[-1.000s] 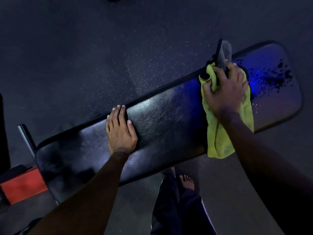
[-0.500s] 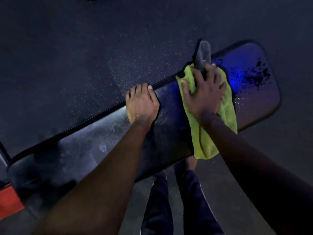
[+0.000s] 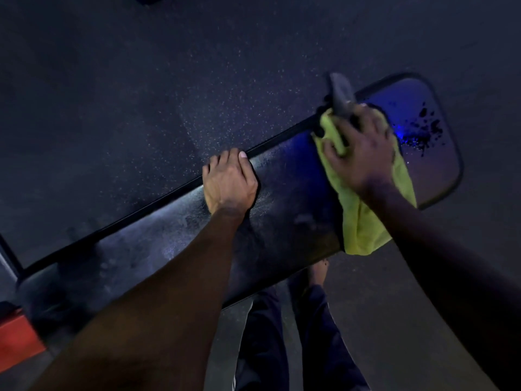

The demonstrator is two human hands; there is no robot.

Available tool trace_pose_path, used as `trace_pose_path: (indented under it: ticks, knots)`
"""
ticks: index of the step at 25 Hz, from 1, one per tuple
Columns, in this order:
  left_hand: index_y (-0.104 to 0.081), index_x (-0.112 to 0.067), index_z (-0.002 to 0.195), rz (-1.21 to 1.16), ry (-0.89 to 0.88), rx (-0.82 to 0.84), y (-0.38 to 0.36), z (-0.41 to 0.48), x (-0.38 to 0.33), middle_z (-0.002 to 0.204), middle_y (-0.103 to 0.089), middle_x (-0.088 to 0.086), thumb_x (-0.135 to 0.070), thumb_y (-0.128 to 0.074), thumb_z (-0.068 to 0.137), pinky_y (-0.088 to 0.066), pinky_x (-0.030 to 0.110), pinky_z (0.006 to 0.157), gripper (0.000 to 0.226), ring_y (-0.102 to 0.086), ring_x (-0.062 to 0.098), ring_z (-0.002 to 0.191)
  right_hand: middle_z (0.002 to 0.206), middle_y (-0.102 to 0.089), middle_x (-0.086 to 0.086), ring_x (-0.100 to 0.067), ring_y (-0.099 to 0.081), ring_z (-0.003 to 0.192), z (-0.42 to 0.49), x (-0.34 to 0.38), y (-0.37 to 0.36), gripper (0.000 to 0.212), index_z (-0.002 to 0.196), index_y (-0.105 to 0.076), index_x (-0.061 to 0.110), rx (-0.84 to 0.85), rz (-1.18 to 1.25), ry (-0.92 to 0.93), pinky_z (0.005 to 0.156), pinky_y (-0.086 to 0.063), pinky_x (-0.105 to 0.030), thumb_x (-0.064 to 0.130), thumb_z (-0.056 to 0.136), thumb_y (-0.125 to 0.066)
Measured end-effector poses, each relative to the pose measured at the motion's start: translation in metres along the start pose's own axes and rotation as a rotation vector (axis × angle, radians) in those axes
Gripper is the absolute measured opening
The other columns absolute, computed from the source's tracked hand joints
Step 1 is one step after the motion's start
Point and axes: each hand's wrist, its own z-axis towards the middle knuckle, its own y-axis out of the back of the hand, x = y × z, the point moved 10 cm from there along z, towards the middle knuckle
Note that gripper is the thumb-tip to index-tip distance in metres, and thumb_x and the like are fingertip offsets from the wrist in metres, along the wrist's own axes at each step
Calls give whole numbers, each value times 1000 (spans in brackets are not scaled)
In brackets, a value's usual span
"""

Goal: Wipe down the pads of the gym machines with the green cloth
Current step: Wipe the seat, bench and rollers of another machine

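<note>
A long black bench pad (image 3: 282,221) runs diagonally from lower left to upper right. My left hand (image 3: 228,179) sits at the pad's far edge with its fingers curled over the rim. My right hand (image 3: 361,148) grips the green cloth (image 3: 363,230) against the pad further right, and the cloth hangs over the near edge. A dark grey object (image 3: 341,94) sticks up from between that hand's fingers; what it is I cannot tell. Beyond the cloth, the pad's right end carries dark speckles (image 3: 425,128) and a blue glare.
Dark speckled rubber floor (image 3: 169,80) surrounds the bench. My legs (image 3: 310,334) and a bare foot (image 3: 318,270) stand under the pad's near edge. A red block (image 3: 17,337) and a metal frame bar (image 3: 8,258) sit at the bench's left end.
My left hand left its flat spot mid-pad, slid right along the pad and curled over the far edge. The right hand with the cloth stays at about the same place on the pad.
</note>
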Motion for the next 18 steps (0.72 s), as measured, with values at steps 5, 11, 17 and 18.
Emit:
trace_pose_path:
  ticks: [5, 11, 17, 18]
  knots:
    - [-63, -12, 112, 13, 5, 8, -2, 1, 0, 105, -68, 8, -33, -25, 104, -40, 42, 87, 44, -58, 27, 98, 151, -47, -12, -36, -38, 143, 1, 27, -11, 51, 134, -60, 25, -25, -32, -309, 107, -33, -62, 51, 91, -52]
    - [-64, -10, 111, 13, -3, -1, 0, -1, -2, 104, -68, 9, -32, -25, 104, -40, 43, 86, 45, -58, 29, 95, 153, -46, -7, -33, -37, 145, -3, 76, -33, 49, 139, -56, 30, 189, -12, 159, 110, -31, -63, 53, 97, -51]
    - [-63, -10, 110, 15, -19, -15, -1, -1, -3, 102, -67, 9, -33, -25, 104, -40, 43, 87, 45, -57, 29, 95, 153, -42, -6, -32, -37, 143, -19, -53, 14, 47, 140, -56, 29, -5, -8, -184, 107, -37, -56, 50, 97, -52]
    - [-62, -10, 110, 17, -21, -21, -1, -2, -4, 103, -67, 10, -33, -25, 104, -41, 43, 87, 44, -57, 29, 95, 155, -41, -5, -32, -35, 145, -22, -56, 13, 48, 141, -55, 29, -13, -16, -228, 109, -35, -58, 50, 98, -52]
